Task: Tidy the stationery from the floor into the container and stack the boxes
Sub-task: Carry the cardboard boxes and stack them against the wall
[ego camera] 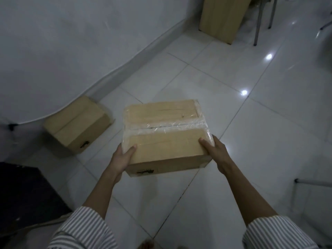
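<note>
I hold a brown cardboard box (pixel 165 133), sealed with clear tape along its top seam, above the white tiled floor. My left hand (pixel 124 157) grips its near left corner, thumb on top. My right hand (pixel 215 153) grips the near right corner, thumb also on top. A second, similar cardboard box (pixel 77 124) sits on the floor to the left, close to the wall. No stationery or container shows in this view.
A white wall with a skirting board (pixel 143 51) runs along the left. A dark object (pixel 23 194) lies at the lower left. A wooden furniture panel (pixel 222 17) and metal chair legs (pixel 258 24) stand at the top right. A metal frame (pixel 312 184) is at the right edge.
</note>
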